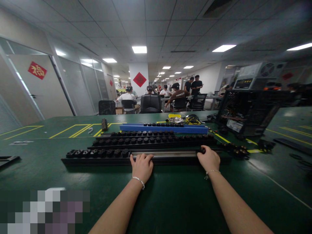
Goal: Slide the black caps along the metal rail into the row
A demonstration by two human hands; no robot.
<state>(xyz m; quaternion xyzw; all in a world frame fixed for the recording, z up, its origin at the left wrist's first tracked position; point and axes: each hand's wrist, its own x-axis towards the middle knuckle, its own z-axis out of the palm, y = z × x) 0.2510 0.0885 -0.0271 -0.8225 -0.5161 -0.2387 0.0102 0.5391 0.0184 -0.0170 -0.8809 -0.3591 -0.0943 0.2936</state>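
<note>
A long black rail (172,160) lies across the green table in front of me. Several black round parts (97,153) sit in a row along its left portion, and a bare metallic strip shows along its middle. My left hand (142,168) grips the rail near its middle, fingers bent over the near edge, just right of the last part in the row. Farther right, my right hand (210,160) pinches a small black round part (202,150) at the rail's top. Its exact shape is partly hidden by the fingers.
Behind lie more black rails (146,140) with round parts and a blue rail (165,128). An opened computer case (246,112) stands at right, near loose black parts (237,150). A metal bowl (175,120) and cables (192,119) are farther back. People sit beyond the table.
</note>
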